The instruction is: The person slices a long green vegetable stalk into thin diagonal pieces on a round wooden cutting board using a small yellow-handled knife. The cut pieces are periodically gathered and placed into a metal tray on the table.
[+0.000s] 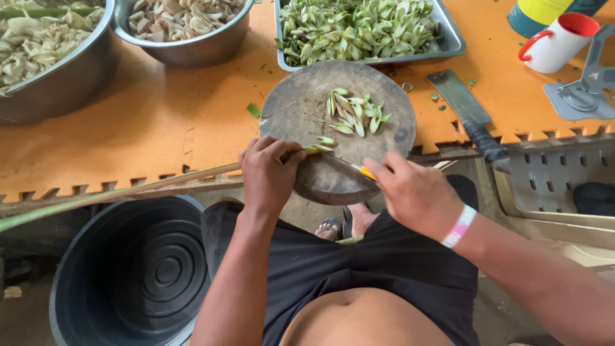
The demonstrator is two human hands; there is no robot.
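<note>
My left hand (269,172) grips a long pale green stalk (128,191) and presses its tip onto a round, dark wooden chopping board (301,109). My right hand (413,192) holds a small knife with a yellow handle (365,172), its blade touching the stalk's tip. Two fresh slices (323,143) lie at the blade. A small heap of cut green pieces (353,114) rests near the board's middle.
A metal tray of cut green pieces (442,25), two metal bowls of pale slices (192,45) (64,77), a cleaver (471,115), a red-and-white mug (557,41) and a grey metal tool (586,90) sit on orange foam matting (160,122). A black bucket (131,272) stands below left.
</note>
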